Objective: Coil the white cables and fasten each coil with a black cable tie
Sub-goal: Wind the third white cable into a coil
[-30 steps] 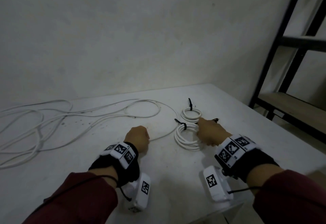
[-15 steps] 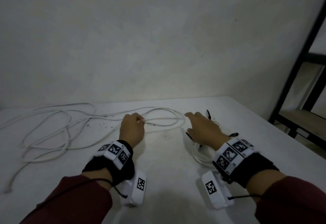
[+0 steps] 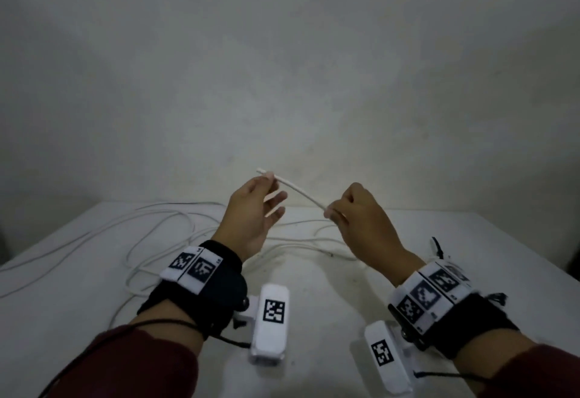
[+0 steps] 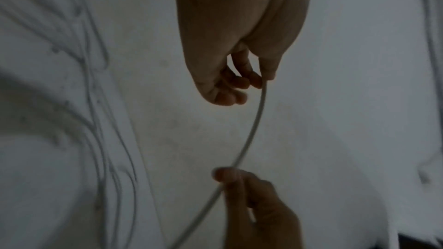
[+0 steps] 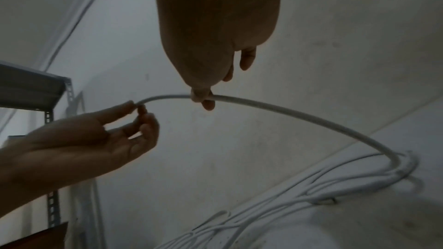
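Above the white table (image 3: pixel 314 297), a white cable (image 3: pixel 298 190) is held raised: its end pinched by the left hand (image 3: pixel 251 212), a nearby section pinched in the right hand (image 3: pixel 361 218), fingers curled.

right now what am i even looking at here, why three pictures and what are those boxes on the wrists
This is a person, not a machine. They wear three cameras: one on the head looking down at both hands, and one in a white box strapped to each wrist, looking along that hand. The black-and-white squares on the wristbands are printed markers.

In the head picture, the left hand pinches the cable near its free end, and the right hand pinches it a little further along. Both hands are raised above the white table. The rest of the cable lies on the table in loose loops. The two wrist pictures show the same pinches from close up, the cable arching between the hands.
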